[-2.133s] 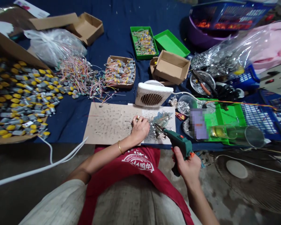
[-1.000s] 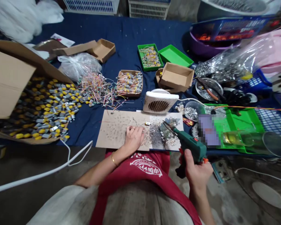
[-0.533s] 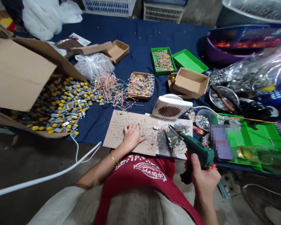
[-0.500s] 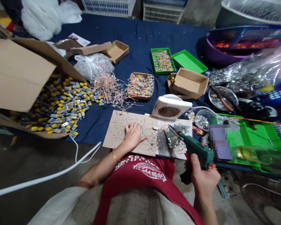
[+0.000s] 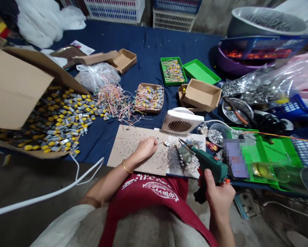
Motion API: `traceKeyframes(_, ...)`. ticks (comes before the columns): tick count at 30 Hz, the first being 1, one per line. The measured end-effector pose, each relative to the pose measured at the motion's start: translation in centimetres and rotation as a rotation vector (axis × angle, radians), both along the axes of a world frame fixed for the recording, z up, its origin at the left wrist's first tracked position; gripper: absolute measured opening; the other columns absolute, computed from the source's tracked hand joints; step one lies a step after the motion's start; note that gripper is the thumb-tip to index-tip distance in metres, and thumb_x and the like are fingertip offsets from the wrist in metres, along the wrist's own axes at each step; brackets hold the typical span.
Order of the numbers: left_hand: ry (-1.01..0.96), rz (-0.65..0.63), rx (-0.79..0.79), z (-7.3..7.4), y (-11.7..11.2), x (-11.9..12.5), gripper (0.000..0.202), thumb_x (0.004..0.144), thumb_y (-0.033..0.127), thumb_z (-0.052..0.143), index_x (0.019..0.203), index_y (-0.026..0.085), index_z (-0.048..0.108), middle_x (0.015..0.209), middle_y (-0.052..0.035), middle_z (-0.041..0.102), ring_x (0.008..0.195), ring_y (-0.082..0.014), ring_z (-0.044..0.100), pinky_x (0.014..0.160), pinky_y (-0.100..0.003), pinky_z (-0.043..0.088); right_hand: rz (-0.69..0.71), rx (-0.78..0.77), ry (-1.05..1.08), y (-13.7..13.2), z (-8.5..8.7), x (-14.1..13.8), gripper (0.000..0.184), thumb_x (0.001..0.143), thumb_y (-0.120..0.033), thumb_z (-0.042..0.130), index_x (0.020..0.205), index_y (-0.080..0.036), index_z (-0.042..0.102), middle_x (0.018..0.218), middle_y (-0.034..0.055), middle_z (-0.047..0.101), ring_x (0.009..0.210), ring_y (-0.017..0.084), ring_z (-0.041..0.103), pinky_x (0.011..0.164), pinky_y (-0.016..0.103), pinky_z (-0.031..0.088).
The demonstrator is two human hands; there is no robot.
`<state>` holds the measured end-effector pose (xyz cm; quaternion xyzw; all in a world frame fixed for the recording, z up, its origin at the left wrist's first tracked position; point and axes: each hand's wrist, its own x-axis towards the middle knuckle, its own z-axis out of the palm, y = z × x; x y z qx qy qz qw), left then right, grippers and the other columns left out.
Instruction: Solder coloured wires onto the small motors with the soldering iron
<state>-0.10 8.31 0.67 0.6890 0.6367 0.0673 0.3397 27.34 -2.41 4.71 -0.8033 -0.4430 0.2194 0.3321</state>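
Observation:
My left hand (image 5: 146,149) is closed over the cardboard sheet (image 5: 133,164), its fingers pinching the thin wires of a small motor. That motor (image 5: 166,143), silver with a yellow end, sticks out to the right of the fingers. My right hand (image 5: 219,193) is wrapped round the grip of a green soldering gun (image 5: 211,164). The gun's tip points up and left, apart from the motor, over a heap of silvery solder bits (image 5: 189,161). A white square fan (image 5: 181,121) leans just behind the sheet.
At left, an open carton (image 5: 15,85) spills several motors. Wired pieces (image 5: 115,99) lie beside a filled cardboard tray (image 5: 150,97). Behind are a green tray (image 5: 173,71) and an upturned-edge cardboard box (image 5: 202,94). Metal bowls, a phone (image 5: 236,159) and green trays crowd the right.
My left hand has gone from spread fingers on the sheet to a closed pinch on the motor's wires. My right hand still holds the soldering gun. The whole view has shifted slightly.

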Motion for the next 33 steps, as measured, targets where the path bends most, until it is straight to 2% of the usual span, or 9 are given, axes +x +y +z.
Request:
traceKeyframes(4, -0.155, 0.017, -0.151, -0.5, 1.0, -0.5, 0.006, 0.081, 0.017, 0.065, 0.076, 0.018, 0.068, 0.069, -0.0012, 0.067, 0.066, -0.0167, 0.059, 0.065, -0.027, 0.039, 0.036, 0.004, -0.017, 0.0, 0.0, 0.1, 0.063, 0.075, -0.077, 0.065, 0.065, -0.015, 0.074, 0.053, 0.0101, 0.067, 0.06, 0.029, 0.071, 0.066, 0.036, 0.057)
traceKeyframes(7, -0.297, 0.038, -0.288, -1.0, 1.6, -1.0, 0.015, 0.075, 0.018, 0.069, 0.063, 0.018, 0.061, 0.055, 0.0036, 0.055, 0.053, -0.0114, 0.049, 0.054, -0.025, 0.032, 0.045, 0.011, -0.011, 0.0, 0.2, 0.1, 0.061, 0.077, -0.074, 0.065, 0.062, -0.015, 0.073, 0.05, 0.0095, 0.065, 0.055, 0.027, 0.069, 0.06, 0.034, 0.056)
traceKeyframes(9, -0.406, 0.053, -0.393, -1.4, 1.8, -1.4, 0.019, 0.074, 0.018, 0.069, 0.06, 0.018, 0.057, 0.05, 0.0054, 0.05, 0.047, -0.0092, 0.043, 0.049, -0.024, 0.029, 0.053, 0.01, -0.01, 0.0, 0.4, 0.0, 0.061, 0.077, -0.073, 0.065, 0.059, -0.016, 0.072, 0.05, 0.0095, 0.065, 0.053, 0.026, 0.068, 0.057, 0.033, 0.055)
traceKeyframes(12, -0.52, 0.082, -0.495, -1.8, 1.8, -1.7, 0.018, 0.073, 0.017, 0.067, 0.06, 0.018, 0.056, 0.047, 0.0054, 0.05, 0.042, -0.0085, 0.044, 0.045, -0.022, 0.032, 0.051, -0.008, 0.013, 0.0, 0.6, -0.2, 0.06, 0.077, -0.072, 0.065, 0.056, -0.017, 0.071, 0.049, 0.0095, 0.065, 0.05, 0.025, 0.067, 0.053, 0.031, 0.053)
traceKeyframes(18, -0.577, 0.247, -0.477, -2.2, 1.3, -1.2, 0.017, 0.074, 0.015, 0.07, 0.062, 0.015, 0.057, 0.048, 0.0057, 0.053, 0.042, -0.0062, 0.051, 0.045, -0.017, 0.04, 0.033, -0.001, 0.042, 0.0, 0.4, -0.6, 0.061, 0.076, -0.073, 0.066, 0.056, -0.016, 0.07, 0.049, 0.0099, 0.065, 0.048, 0.024, 0.066, 0.05, 0.03, 0.051)
traceKeyframes(21, -0.571, 0.312, -0.456, -2.3, 1.0, -1.0, 0.016, 0.079, 0.018, 0.07, 0.067, 0.014, 0.06, 0.05, 0.0051, 0.054, 0.043, -0.007, 0.054, 0.044, -0.016, 0.038, 0.044, -0.011, 0.036, 0.0, 0.4, -0.6, 0.062, 0.075, -0.075, 0.065, 0.055, -0.016, 0.07, 0.049, 0.01, 0.065, 0.05, 0.025, 0.066, 0.052, 0.031, 0.053)
traceKeyframes(24, -0.527, 0.303, -0.439, -2.3, 0.9, -1.0, 0.019, 0.084, 0.02, 0.065, 0.067, 0.015, 0.06, 0.05, 0.0051, 0.053, 0.04, -0.0073, 0.05, 0.044, -0.018, 0.034, 0.045, -0.019, 0.008, 0.1, 0.5, -0.7, 0.065, 0.074, -0.078, 0.063, 0.057, -0.016, 0.071, 0.05, 0.0105, 0.065, 0.051, 0.026, 0.067, 0.055, 0.033, 0.053)
traceKeyframes(29, -0.475, 0.197, -0.336, -1.9, 0.9, -1.4, 0.03, 0.089, 0.021, 0.056, 0.059, 0.016, 0.054, 0.051, 0.0032, 0.053, 0.046, -0.0077, 0.044, 0.049, -0.021, 0.032, 0.031, 0.016, -0.083, 0.1, 0.6, -0.8, 0.07, 0.071, -0.085, 0.06, 0.059, -0.017, 0.071, 0.051, 0.0112, 0.066, 0.057, 0.029, 0.069, 0.057, 0.035, 0.053)
traceKeyframes(33, -0.563, 0.267, -0.412, -1.9, 0.7, -1.1, 0.006, 0.083, 0.015, 0.06, 0.079, 0.017, 0.056, 0.053, 0.0056, 0.055, 0.046, -0.0083, 0.047, 0.049, -0.019, 0.033, 0.044, -0.005, -0.082, -0.2, 0.1, -0.3, 0.067, 0.072, -0.081, 0.063, 0.061, -0.016, 0.072, 0.053, 0.0107, 0.067, 0.058, 0.03, 0.07, 0.057, 0.035, 0.053)
